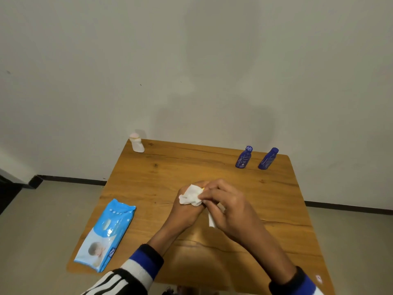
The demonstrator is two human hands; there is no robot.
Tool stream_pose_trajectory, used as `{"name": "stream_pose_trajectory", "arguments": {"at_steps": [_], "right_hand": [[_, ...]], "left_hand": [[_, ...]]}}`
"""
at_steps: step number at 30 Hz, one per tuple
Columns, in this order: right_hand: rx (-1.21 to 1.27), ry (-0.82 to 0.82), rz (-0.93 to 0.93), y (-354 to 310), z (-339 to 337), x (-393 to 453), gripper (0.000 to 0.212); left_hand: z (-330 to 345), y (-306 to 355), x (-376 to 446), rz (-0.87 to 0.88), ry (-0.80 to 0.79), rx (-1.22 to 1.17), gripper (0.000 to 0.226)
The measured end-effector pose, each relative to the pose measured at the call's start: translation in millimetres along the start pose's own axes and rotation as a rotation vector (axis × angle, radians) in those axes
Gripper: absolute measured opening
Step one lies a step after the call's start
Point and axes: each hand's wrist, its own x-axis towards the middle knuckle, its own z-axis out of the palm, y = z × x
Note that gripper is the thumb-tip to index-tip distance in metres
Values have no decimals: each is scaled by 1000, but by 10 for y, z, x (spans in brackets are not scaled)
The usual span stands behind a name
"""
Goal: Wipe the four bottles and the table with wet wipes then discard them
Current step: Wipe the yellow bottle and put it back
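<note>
- Head view: the person is working over the middle of the wooden counter (pixel 148 188), both hands brought together just above its surface.
- The left hand (pixel 187 209) is curling its grip around something mostly hidden; a sliver of yellow and a white shaft are showing between the hands, so this is probably the fourth bottle (pixel 211 220), though the view is too blocked to be sure.
- The right hand (pixel 225 205) is pinching a crumpled white wet wipe (pixel 190 195) against the top of that held thing, fingers clamped on the wipe, likely so that one hand is steadying while the other is rubbing.
- Two dark blue bottles (pixel 243 157) (pixel 268 159) are standing upright just beside each other near the far right edge of the counter, well apart from the hands.
- A small white bottle with a pinkish cap (pixel 137 143) is standing alone at the far left corner; keeping these at the back seems to be leaving the centre free for wiping.
- The blue wet wipes pack (pixel 106 235) is lying flat by the near left edge, within reach of the left hand for drawing a fresh sheet; whether its flap is open, and how full it is, cannot be told.
- No bin for discarding is showing.
</note>
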Motion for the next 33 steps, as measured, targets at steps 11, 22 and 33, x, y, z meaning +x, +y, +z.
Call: {"name": "stream_pose_trajectory", "arguments": {"at_steps": [11,22,33], "right_hand": [[-209,181,100,84,-208,45,16],[-163,64,115,158,22,-24,16],[-174,-4,-97,-91,184,-28,21]], "left_hand": [[5,44,75,78,30,-21,27],[-47,-31,3,28,40,40,24],[14,-17,-43,17,-31,291,39]]}}
